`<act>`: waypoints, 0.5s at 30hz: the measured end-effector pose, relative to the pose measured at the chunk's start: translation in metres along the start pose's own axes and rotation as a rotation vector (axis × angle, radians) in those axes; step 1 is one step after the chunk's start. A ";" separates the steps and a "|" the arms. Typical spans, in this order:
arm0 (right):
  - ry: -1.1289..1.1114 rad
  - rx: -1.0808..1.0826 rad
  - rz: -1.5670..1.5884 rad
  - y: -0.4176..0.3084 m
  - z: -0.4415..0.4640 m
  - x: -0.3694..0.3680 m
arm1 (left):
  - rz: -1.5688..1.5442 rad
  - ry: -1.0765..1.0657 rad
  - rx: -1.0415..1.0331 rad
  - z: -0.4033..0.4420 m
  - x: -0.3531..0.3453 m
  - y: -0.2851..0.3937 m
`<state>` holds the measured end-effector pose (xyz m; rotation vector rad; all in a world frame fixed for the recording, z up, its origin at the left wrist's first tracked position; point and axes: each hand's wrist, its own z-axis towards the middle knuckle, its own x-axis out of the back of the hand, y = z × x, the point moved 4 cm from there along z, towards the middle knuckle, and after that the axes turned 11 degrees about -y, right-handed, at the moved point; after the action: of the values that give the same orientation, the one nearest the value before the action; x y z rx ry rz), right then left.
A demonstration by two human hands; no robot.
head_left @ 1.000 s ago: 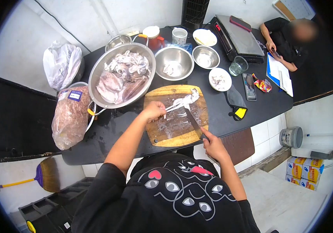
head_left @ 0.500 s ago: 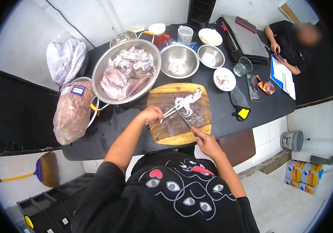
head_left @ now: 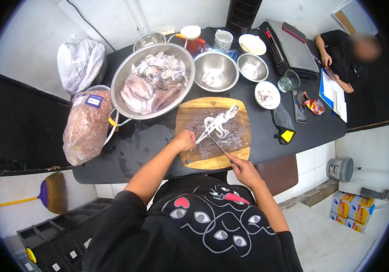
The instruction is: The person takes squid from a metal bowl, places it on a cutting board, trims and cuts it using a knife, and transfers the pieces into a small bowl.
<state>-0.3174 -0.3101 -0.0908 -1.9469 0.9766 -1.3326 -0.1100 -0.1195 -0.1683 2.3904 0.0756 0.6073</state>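
Note:
White squid tentacles (head_left: pixel 221 121) lie bunched on a wooden cutting board (head_left: pixel 190 109). Two or so long strands stretch from the bunch to my left hand (head_left: pixel 184 140), whose fingers are closed on their ends near the board's left edge. My right hand (head_left: pixel 244 171) grips a knife (head_left: pixel 219 145) by its handle at the lower right of the board. The blade points up and left, its tip at the strands; whether it touches them I cannot tell. Small scraps and wet smears mark the board around the blade.
A large basin (head_left: pixel 190 86) of squid stands behind the board, beside a steel bowl (head_left: pixel 228 84) and a smaller white bowl (head_left: pixel 267 105), both with squid pieces. Bagged meat (head_left: pixel 88 129) sits left. A phone (head_left: pixel 299 106), glass (head_left: pixel 289 80) and scale (head_left: pixel 292 50) are right, near a seated person (head_left: pixel 342 56).
The whole view has shifted slightly. My left hand has turned, with its back now more toward the camera, and still holds the strands. The knife remains close to the strands.

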 end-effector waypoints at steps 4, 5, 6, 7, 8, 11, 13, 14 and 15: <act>-0.021 -0.049 -0.081 0.007 0.004 -0.002 | 0.031 0.005 -0.009 0.003 -0.001 -0.002; -0.025 -0.059 -0.100 0.008 0.005 -0.002 | 0.039 0.007 -0.008 0.003 -0.002 -0.002; -0.009 -0.036 -0.107 0.008 0.006 -0.002 | 0.046 0.010 -0.008 0.003 -0.002 -0.001; 0.008 -0.013 -0.113 0.009 0.008 -0.003 | 0.059 0.015 -0.009 0.003 -0.002 0.000; 0.023 0.011 -0.119 0.009 0.010 -0.004 | 0.072 0.020 -0.011 0.002 -0.003 0.001; 0.007 0.010 -0.142 0.009 0.022 -0.007 | 0.114 0.028 0.002 -0.002 -0.003 0.007; 0.026 0.064 -0.107 0.016 0.032 -0.014 | 0.164 0.049 -0.001 -0.006 -0.003 0.013; 0.037 0.094 -0.089 0.019 0.037 -0.016 | 0.200 0.071 -0.012 -0.009 -0.003 0.017; 0.025 0.085 -0.090 0.017 0.039 -0.016 | 0.236 0.093 -0.021 -0.012 -0.003 0.019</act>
<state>-0.2881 -0.3040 -0.1252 -1.9339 0.8385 -1.4281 -0.1198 -0.1278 -0.1499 2.3683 -0.1746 0.8246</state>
